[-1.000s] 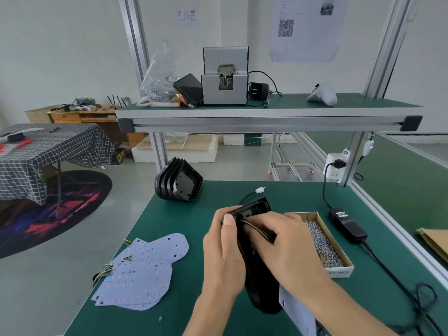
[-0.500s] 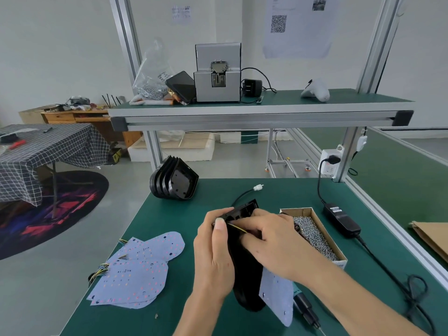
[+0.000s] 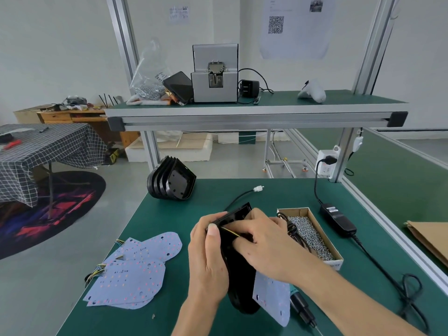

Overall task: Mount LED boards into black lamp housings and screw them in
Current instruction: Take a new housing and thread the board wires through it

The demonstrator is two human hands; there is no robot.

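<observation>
QR poster [image 3: 276, 24] top ctr, text unreadable. Left hand [image 3: 209, 260] grips black housing [image 3: 238, 270] upright; right hand [image 3: 264, 243] fingers pinch yellow wire [image 3: 230, 231].

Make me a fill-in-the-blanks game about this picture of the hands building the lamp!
1. The left hand and right hand both hold a lamp housing coloured ____.
2. The cardboard box to the right of the hands is full of ____.
3. The spare LED boards lie on the ____ side of the table.
4. The stack of empty housings sits ____ away than the hands.

Missing words: black; screws; left; farther
</observation>
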